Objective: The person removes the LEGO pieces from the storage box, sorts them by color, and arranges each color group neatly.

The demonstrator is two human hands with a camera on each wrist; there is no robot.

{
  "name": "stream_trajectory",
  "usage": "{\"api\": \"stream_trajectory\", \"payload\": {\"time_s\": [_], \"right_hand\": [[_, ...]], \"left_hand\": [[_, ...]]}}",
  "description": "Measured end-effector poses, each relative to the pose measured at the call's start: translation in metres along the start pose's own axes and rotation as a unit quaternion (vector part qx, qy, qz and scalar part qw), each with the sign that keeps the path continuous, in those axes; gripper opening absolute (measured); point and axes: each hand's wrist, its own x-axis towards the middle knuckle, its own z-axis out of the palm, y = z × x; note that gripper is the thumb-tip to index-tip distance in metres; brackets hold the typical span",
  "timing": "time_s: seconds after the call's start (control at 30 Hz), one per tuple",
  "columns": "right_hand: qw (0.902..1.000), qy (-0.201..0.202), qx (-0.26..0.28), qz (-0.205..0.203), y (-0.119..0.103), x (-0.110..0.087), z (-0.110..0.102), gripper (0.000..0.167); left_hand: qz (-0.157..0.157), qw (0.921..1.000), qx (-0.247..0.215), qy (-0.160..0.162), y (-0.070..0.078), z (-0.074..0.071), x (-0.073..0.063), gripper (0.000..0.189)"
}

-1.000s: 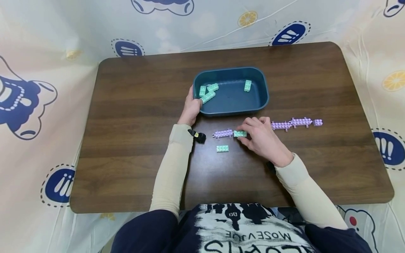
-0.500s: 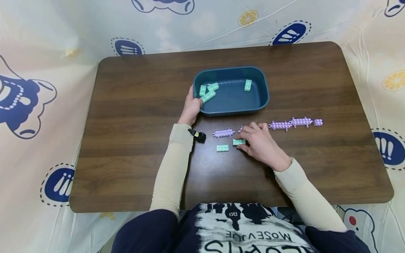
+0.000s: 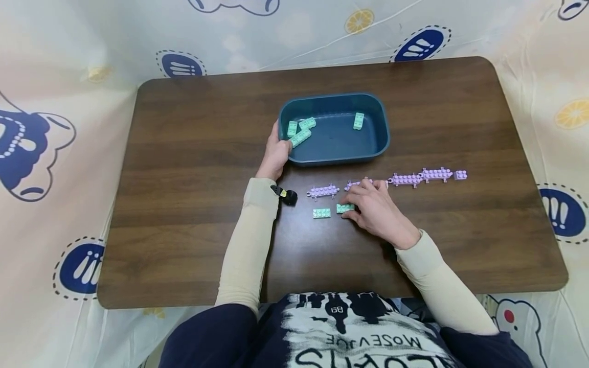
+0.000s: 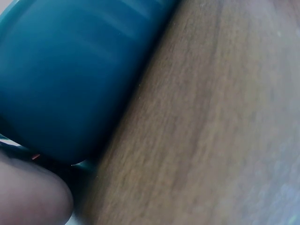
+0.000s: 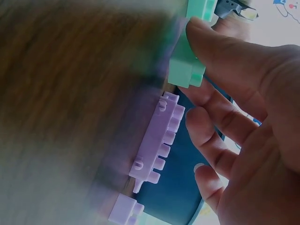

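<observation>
At the left, the left hand (image 3: 273, 153) holds the left end of the blue bin (image 3: 335, 138), thumb at the near corner and fingers along the outside wall; most of those fingers are hidden, so I cannot tell how far they spread. Three green blocks (image 3: 300, 138) lie in the bin's left end, one more green block (image 3: 358, 121) toward its right. Below the bin, on the table (image 3: 184, 214), come a purple studded strip (image 3: 323, 191) and, nearer the person, a loose green block (image 3: 321, 213). Just right of that, the right hand (image 3: 379, 214) pinches another green block (image 3: 343, 208) in a narrow grip between thumb and forefinger, its remaining fingers loosely bent and apart from the block. A second purple strip (image 3: 350, 185) is partly covered by these fingers; further right, two purple strips (image 3: 421, 177) run end to end toward a small purple block (image 3: 460, 175).
</observation>
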Motion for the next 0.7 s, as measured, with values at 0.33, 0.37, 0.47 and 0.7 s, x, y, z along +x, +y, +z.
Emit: {"api": "stream_trajectory", "payload": {"time_s": [0.33,0.37,0.47,0.7], "right_hand": [[1.0,-0.003,-0.001,0.006,0.0012,-0.0025,0.0026,0.028],[1.0,-0.003,0.0,0.004,0.0014,-0.0024,0.0028,0.028],[1.0,-0.001,-0.001,0.001,0.002,-0.0014,0.0036,0.028],[1.0,-0.004,-0.001,0.003,0.0027,-0.0005,0.0056,0.028]], "left_hand": [[-0.004,0.9999,-0.01,0.005,0.0004,0.0016,-0.0011,0.092],[-0.005,0.9999,-0.009,0.005,0.0006,0.0015,-0.0008,0.091],[-0.007,1.0,-0.005,0.004,0.0015,0.0012,-0.0001,0.089],[-0.016,0.9999,0.001,0.005,0.0032,0.0012,0.0006,0.089]]}}
